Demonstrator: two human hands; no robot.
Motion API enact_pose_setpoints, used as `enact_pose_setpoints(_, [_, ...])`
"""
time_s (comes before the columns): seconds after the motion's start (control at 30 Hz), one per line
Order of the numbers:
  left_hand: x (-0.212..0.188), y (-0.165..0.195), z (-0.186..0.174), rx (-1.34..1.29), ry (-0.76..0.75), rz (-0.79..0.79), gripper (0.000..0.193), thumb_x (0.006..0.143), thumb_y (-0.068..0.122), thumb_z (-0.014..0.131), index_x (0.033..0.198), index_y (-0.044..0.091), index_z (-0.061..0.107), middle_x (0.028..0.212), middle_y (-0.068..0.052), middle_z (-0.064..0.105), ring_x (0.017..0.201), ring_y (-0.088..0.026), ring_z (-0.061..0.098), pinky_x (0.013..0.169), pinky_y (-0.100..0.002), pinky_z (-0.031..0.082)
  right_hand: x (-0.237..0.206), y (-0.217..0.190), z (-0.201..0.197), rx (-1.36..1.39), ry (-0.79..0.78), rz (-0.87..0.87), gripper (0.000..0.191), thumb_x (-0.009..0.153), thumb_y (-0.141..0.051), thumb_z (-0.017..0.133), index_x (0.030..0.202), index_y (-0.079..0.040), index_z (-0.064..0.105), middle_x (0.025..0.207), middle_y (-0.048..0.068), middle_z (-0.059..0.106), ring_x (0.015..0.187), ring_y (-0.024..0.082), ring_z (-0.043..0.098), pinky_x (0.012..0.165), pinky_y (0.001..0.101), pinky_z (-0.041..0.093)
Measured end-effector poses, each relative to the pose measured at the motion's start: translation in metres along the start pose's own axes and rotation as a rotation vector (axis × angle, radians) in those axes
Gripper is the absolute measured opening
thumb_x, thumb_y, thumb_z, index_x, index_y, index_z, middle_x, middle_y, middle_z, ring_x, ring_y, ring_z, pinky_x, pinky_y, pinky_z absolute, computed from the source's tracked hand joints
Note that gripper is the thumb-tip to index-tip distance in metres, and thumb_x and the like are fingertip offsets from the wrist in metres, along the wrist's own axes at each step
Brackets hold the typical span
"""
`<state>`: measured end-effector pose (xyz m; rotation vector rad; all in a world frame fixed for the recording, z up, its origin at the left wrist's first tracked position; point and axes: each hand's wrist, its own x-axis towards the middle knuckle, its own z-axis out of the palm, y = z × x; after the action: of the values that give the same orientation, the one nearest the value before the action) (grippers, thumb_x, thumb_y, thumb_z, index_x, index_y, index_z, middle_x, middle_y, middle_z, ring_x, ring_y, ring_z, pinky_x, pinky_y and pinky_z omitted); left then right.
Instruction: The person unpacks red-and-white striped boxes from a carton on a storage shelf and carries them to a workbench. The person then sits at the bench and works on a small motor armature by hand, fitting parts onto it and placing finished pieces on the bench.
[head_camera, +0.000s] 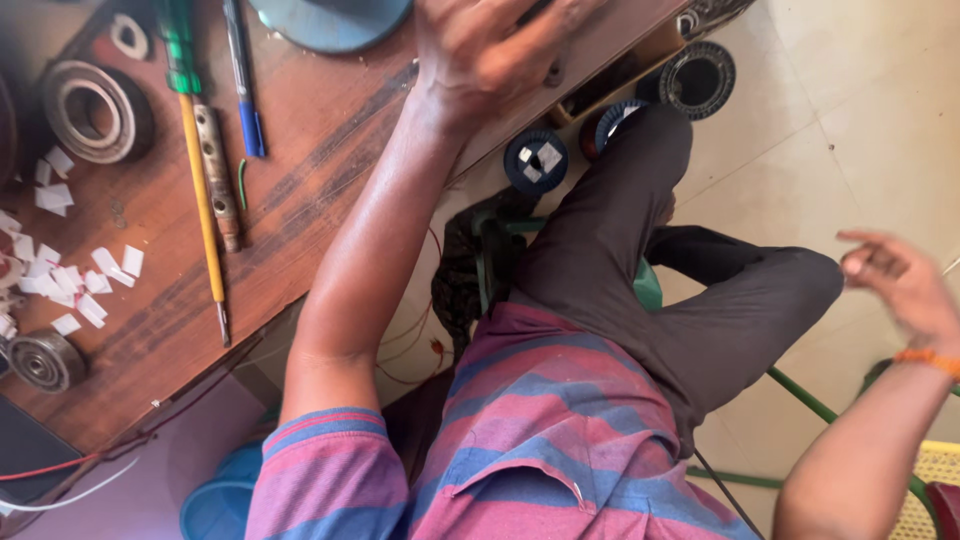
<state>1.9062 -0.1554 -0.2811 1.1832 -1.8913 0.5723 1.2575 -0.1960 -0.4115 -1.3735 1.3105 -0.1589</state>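
Shirt: striped sleeve (320, 460), pink and blue, nearest to the camera.
Right hand (900, 280): in the air over the floor, well apart from the table, fingers loosely curled, holding nothing; blurred.
Left hand (480, 50): rests on the far edge of the wooden table (310, 160), fingers bent down; what it grips, I cannot tell.
Near left hand: blue round disc (330, 20), blue pen (243, 85), green-handled screwdriver (195, 150).
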Motion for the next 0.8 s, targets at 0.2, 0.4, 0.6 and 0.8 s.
enact_pose_setpoints(0.2, [0.035, 0.011, -0.019, -0.083, -0.004, -0.054, 0.037, 0.091, -0.004, 0.069, 0.123, 0.014, 0.075, 0.1, 0.002, 0.068, 0.082, -0.014, 0.067, 0.068, -0.034, 0.052, -0.058, 0.048, 0.028, 0.207, 0.166, 0.066, 0.041, 0.106, -0.01, 0.062, 0.146, -0.001, 0.061, 0.106, 0.007, 0.069, 0.09, 0.012, 0.058, 0.082, 0.0312, 0.049])
enact_pose_setpoints(0.4, [0.043, 0.011, -0.016, -0.063, 0.031, -0.056, 0.031, 0.092, 0.0, 0.074, 0.118, 0.016, 0.075, 0.097, 0.003, 0.069, 0.075, -0.011, 0.064, 0.063, -0.03, 0.049, -0.072, 0.03, 0.073, 0.203, 0.437, 0.083, 0.044, 0.101, -0.011, 0.063, 0.144, -0.005, 0.058, 0.122, 0.003, 0.065, 0.098, 0.01, 0.061, 0.076, 0.0293, 0.053])
enact_pose_setpoints(0.6, [0.037, 0.009, -0.016, -0.089, -0.01, -0.087, 0.032, 0.088, 0.001, 0.073, 0.116, 0.015, 0.078, 0.091, 0.002, 0.068, 0.071, -0.012, 0.063, 0.061, -0.032, 0.048, -0.035, -0.08, 0.148, 0.344, 0.474, -0.194, 0.03, 0.108, -0.014, 0.069, 0.135, -0.002, 0.065, 0.125, 0.007, 0.066, 0.104, 0.012, 0.063, 0.089, 0.0263, 0.055])
enact_pose_setpoints(0.8, [0.044, 0.016, -0.023, -0.095, -0.06, -0.076, 0.033, 0.082, 0.0, 0.076, 0.112, 0.013, 0.079, 0.09, 0.0, 0.07, 0.069, -0.014, 0.063, 0.059, -0.032, 0.047, 0.002, -0.209, 0.188, -0.048, 0.394, -0.668, 0.023, 0.102, -0.013, 0.075, 0.119, 0.0, 0.068, 0.127, 0.01, 0.065, 0.115, 0.02, 0.064, 0.096, 0.0311, 0.052])
